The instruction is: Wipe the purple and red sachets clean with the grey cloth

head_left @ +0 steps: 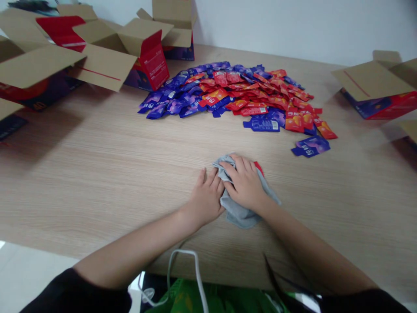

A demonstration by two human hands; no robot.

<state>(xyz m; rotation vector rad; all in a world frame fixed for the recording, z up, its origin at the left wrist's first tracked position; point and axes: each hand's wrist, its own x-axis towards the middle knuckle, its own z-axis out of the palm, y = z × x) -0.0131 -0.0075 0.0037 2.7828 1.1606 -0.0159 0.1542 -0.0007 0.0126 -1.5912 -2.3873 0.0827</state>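
My right hand [246, 182] presses down on a crumpled grey cloth [243, 215], its fingers bent over the fabric. A small red corner [259, 167] of something pokes out from beneath the cloth, beyond that hand; the rest of it is covered. My left hand [208, 195] lies flat on the table with fingers stretched out, its fingertips against the cloth's left edge. The nearest loose piece is a purple sachet [311, 146] to the right, beyond both hands.
A wide heap of red sachets [250, 91] and purple sachets [182, 93] lies across the wooden table [97, 174] toward the wall. Several open cardboard boxes [154, 61] stand at the left, with another open box [381, 100] at the right. A white cord [197, 265] hangs near my lap.
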